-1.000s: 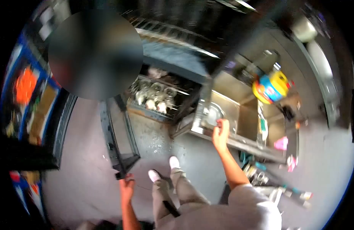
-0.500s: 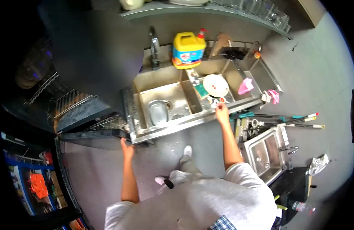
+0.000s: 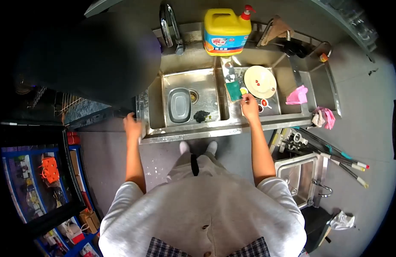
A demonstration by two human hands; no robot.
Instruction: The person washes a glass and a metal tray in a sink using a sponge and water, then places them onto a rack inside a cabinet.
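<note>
My right hand [image 3: 250,107] reaches over the front rim into the right-hand basin of the steel sink [image 3: 232,130]. Its fingers are pressed together beside a green scouring sponge [image 3: 234,91], at a small yellowish piece [image 3: 244,91]; what they grip is partly hidden. Close by lie a small white dish with red in it [image 3: 264,103] and a cream plate [image 3: 260,81] bearing red bits. At the sink's left corner my left hand [image 3: 132,126], slightly blurred, has its thumb apart from its fingers and holds nothing visible.
A grey plastic tub [image 3: 180,105] and a dark clump [image 3: 201,116] lie in the left basin, under a faucet [image 3: 172,28]. Behind stands a yellow detergent jug [image 3: 227,32]. Pink cloth [image 3: 297,95] lies at right, mop poles [image 3: 335,156] below. Dark shelving [image 3: 39,171] stands left.
My view has shifted and the body now faces the sink squarely. My right hand has gone deeper into the basin, toward the sponge. My left hand has come off the dark panel edge.
</note>
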